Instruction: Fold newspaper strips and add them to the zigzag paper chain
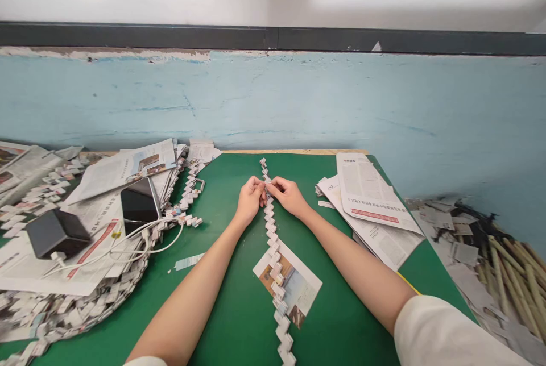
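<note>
A zigzag chain of folded paper [272, 229] runs up the middle of the green table, from the near edge to a little past my hands. My left hand [252, 192] pinches it from the left near its far end. From the other side, my right hand [285, 192] grips the same chain with thumb and forefinger. The fingertips of both hands almost meet, and they hide the links between them. Under the nearer part of the chain lies a printed paper piece [301, 281] with a coloured picture.
Newspaper sheets [371, 195] lie at the right. To the left, a phone [140, 202], a black block-shaped device [57, 233] and a white cable [128, 249] rest among newspapers and more folded chains [128, 289]. A paper strip [187, 262] lies by my left forearm. Sticks [507, 275] are beyond the right edge.
</note>
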`<state>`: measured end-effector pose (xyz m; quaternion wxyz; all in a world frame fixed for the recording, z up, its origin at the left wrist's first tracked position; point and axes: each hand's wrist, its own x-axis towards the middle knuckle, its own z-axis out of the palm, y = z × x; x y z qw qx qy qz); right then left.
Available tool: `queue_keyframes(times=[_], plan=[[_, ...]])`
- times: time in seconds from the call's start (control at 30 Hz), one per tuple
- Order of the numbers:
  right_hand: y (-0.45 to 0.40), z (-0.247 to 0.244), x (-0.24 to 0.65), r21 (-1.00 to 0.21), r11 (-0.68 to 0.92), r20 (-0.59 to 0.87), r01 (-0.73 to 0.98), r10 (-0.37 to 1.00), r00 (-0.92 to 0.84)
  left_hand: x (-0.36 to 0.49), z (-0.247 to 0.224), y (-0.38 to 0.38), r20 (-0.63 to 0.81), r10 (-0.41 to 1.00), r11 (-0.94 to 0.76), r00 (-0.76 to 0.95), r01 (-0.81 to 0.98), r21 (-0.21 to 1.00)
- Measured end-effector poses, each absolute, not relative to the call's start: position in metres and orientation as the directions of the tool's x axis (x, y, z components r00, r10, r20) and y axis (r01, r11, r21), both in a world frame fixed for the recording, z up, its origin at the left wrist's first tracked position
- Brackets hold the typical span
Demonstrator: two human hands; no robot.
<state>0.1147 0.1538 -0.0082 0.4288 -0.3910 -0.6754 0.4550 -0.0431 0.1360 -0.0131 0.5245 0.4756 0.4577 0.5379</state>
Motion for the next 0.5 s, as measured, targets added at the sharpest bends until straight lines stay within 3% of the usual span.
queue_keyframes(times=[0.33, 0.5], plan=[[0.1516, -0.0038, 0.1172, -0.914, 0.356, 0.285, 0.196, 0.905, -0.315, -0.0412, -0.0098, 0.1367, 0.006, 0.999, -0.003, 0.035, -0.079, 0.997], [0.1499, -0.0011, 0.1176, -0.915, 0.366, 0.299, 0.169, 0.897, -0.326, -0.0418, -0.0077, 0.1357, 0.063, 0.996, -0.06, 0.058, -0.047, 0.997]])
